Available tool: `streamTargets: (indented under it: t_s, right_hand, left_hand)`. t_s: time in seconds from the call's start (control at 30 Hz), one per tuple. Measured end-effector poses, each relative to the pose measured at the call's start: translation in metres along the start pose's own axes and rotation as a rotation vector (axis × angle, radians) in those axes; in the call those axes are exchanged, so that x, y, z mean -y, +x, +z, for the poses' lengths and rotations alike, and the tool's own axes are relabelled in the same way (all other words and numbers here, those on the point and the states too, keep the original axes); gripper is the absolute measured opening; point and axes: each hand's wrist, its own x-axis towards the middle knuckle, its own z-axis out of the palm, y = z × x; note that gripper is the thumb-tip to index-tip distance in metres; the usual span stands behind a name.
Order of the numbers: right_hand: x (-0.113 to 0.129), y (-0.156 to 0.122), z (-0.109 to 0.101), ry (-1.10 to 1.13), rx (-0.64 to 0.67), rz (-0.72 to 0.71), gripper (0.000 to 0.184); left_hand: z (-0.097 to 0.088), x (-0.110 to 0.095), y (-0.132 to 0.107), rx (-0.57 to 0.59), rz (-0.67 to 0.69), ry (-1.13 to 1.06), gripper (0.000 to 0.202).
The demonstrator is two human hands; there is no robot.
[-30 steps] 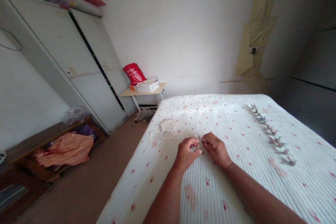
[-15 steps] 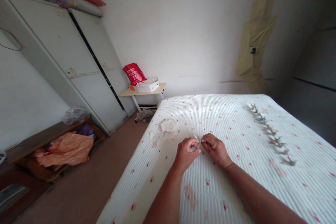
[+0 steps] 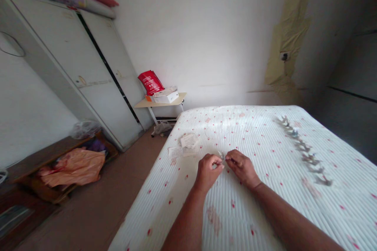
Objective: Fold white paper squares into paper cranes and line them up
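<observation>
My left hand (image 3: pixel 207 172) and my right hand (image 3: pixel 243 168) hover close together above a white quilted mattress pad with red flecks (image 3: pixel 265 211). Between their fingertips they pinch a small pale folded piece (image 3: pixel 222 156), possibly paper or foil; the fingers hide most of it. A line of small grey folded pieces (image 3: pixel 303 149) lies toward the right side of the bed. Several printed paper slips (image 3: pixel 184 147) lie to the left, beyond my left hand.
The bed's left edge drops to a brown floor (image 3: pixel 103 200). Beyond stand a small table (image 3: pixel 159 103) with a red bag and white box, and a tall grey wardrobe (image 3: pixel 97 74). At left, a wooden crate holds orange plastic (image 3: pixel 72 168).
Both hands stay over the same spot, and their fingers shift slightly on the small folded piece. The hands sit a little closer together and nothing else moves.
</observation>
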Motion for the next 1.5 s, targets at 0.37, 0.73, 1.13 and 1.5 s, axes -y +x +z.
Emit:
streamTargets:
  t_s: [0.37, 0.73, 1.13, 1.5]
  right_hand:
    - [0.001, -0.001, 0.002, -0.054, -0.052, -0.071, 0.015]
    - [0.006, -0.001, -0.002, -0.305, -0.050, -0.123, 0.022]
    - [0.010, -0.002, -0.019, -0.595, 0.113, -0.401, 0.025]
    - [0.006, -0.014, -0.037, -0.545, 0.495, -0.339, 0.019]
  left_hand:
    - [0.000, 0.002, 0.000, -0.018, 0.001, 0.015, 0.012]
    - [-0.002, -0.003, 0.001, 0.009, -0.174, -0.214, 0.028]
    - [0.015, 0.003, 0.001, 0.003, -0.114, 0.046, 0.015]
    - [0.025, 0.011, -0.006, 0.183, 0.070, 0.201, 0.018]
